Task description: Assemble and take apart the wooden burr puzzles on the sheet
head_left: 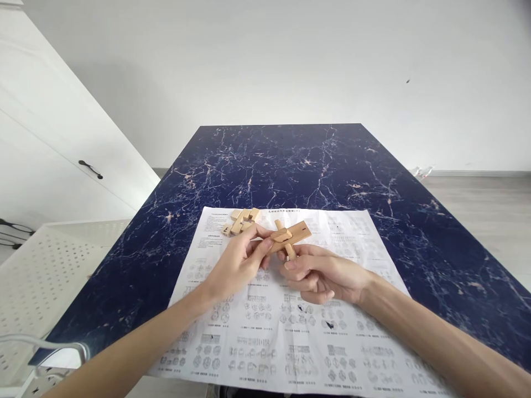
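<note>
Both hands hold a partly joined wooden burr puzzle (295, 234) above a printed sheet. Its flat, wide piece points to the upper right, with a narrower stick crossing through it. My left hand (238, 257) pinches the puzzle's left end between thumb and fingers. Below the crossing, my right hand (317, 273) grips the lower end of the narrow stick, its other fingers curled underneath. Several loose wooden puzzle pieces (240, 221) lie in a small cluster on the sheet, just beyond my left hand; one bears a dark mark.
The printed instruction sheet (257, 365), covered in small diagrams, lies along the near side of a dark blue marble-patterned table (269, 166). A white perforated surface (37, 287) and a cable (41, 341) are at the left. A white cabinet (62, 110) stands behind them.
</note>
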`<state>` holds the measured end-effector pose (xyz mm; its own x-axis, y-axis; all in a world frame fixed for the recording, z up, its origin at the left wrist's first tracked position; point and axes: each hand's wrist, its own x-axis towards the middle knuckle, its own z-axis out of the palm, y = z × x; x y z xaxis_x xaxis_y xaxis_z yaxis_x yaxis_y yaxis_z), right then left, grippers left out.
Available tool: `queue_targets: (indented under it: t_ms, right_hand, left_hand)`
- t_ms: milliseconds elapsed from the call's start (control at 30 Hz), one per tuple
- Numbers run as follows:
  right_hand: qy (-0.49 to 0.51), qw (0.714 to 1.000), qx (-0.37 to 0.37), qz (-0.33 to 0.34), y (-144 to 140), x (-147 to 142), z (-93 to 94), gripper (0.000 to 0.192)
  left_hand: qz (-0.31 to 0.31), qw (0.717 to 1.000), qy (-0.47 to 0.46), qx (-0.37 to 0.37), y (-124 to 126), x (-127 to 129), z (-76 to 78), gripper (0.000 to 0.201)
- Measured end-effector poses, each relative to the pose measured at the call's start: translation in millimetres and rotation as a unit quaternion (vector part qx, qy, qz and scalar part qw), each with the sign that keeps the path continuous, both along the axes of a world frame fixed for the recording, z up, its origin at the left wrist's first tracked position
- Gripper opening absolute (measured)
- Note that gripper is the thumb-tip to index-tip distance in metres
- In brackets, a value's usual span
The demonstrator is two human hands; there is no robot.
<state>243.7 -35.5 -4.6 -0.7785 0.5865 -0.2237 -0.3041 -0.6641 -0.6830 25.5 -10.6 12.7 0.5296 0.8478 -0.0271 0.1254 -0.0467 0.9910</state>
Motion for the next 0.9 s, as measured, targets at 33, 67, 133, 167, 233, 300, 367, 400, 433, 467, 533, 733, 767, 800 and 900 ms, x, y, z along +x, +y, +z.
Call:
queue_targets:
  t_ms: [33, 67, 133, 167, 233, 300, 367, 400, 433, 467, 533, 733, 767, 800, 900]
  right_hand:
    - [0.004, 1.000, -0.002, 0.005, -0.3, 0.0, 0.1, 0.025]
    - [0.009, 1.000, -0.002, 0.010, -0.6, 0.0, 0.1, 0.027]
    - [0.015, 1.000, 0.002, 0.013, -1.3, 0.4, 0.0, 0.028]
    - [0.021, 1.000, 0.008, 0.012, -1.6, 0.5, -0.1, 0.028]
    - [0.033, 0.999, 0.026, 0.012, -2.4, 0.6, 0.0, 0.032]
    - [0.044, 0.998, 0.049, 0.009, -3.2, 0.1, 0.3, 0.040]
    - [0.042, 0.997, 0.068, 0.000, -3.8, -0.9, 0.9, 0.043]
    - [0.036, 0.996, 0.076, -0.007, -3.9, -1.5, 1.3, 0.041]
    - [0.030, 0.996, 0.083, -0.014, -3.9, -2.1, 1.7, 0.038]
    - [0.024, 0.995, 0.090, -0.020, -3.8, -2.5, 2.0, 0.037]
    - [0.014, 0.994, 0.103, -0.034, -3.2, -2.9, 2.1, 0.035]
    - [-0.005, 0.986, 0.152, -0.070, -1.5, -2.4, 0.3, 0.032]
    - [-0.008, 0.984, 0.160, -0.073, -1.8, -2.6, 0.7, 0.031]
    - [-0.012, 0.983, 0.165, -0.077, -2.1, -3.1, 1.6, 0.030]
    - [-0.026, 0.981, 0.154, -0.117, -3.3, -5.3, 5.8, 0.027]
  left_hand:
    - [-0.005, 1.000, 0.000, 0.000, 0.4, -0.6, 0.2, 0.026]
    - [-0.009, 1.000, 0.001, 0.000, 0.8, -1.2, 0.1, 0.026]
    - [-0.022, 1.000, 0.001, -0.002, 1.6, -2.5, -0.5, 0.027]
    - [-0.028, 1.000, -0.001, -0.001, 2.1, -3.3, -1.1, 0.028]
    - [-0.037, 0.999, -0.005, 0.005, 3.4, -4.7, -2.1, 0.029]
    - [-0.037, 0.999, -0.013, 0.014, 4.3, -5.8, -2.0, 0.030]
    - [-0.031, 0.999, -0.019, 0.021, 4.5, -5.9, -0.7, 0.030]
    - [-0.027, 0.999, -0.023, 0.026, 4.1, -5.5, 0.2, 0.030]
    - [-0.021, 0.999, -0.026, 0.032, 3.6, -4.9, 1.1, 0.029]
    - [-0.014, 0.999, -0.029, 0.039, 3.0, -4.1, 1.8, 0.028]
    - [0.000, 0.998, -0.038, 0.052, 1.8, -2.6, 2.2, 0.026]
    - [0.017, 0.997, -0.051, 0.058, 1.4, -3.0, -1.7, 0.017]
    - [0.019, 0.997, -0.045, 0.064, 1.5, -3.5, -1.6, 0.016]
    - [0.021, 0.997, -0.037, 0.072, 1.4, -4.0, -1.0, 0.017]
    - [0.028, 0.994, -0.012, 0.100, 0.4, -4.2, 2.3, 0.026]
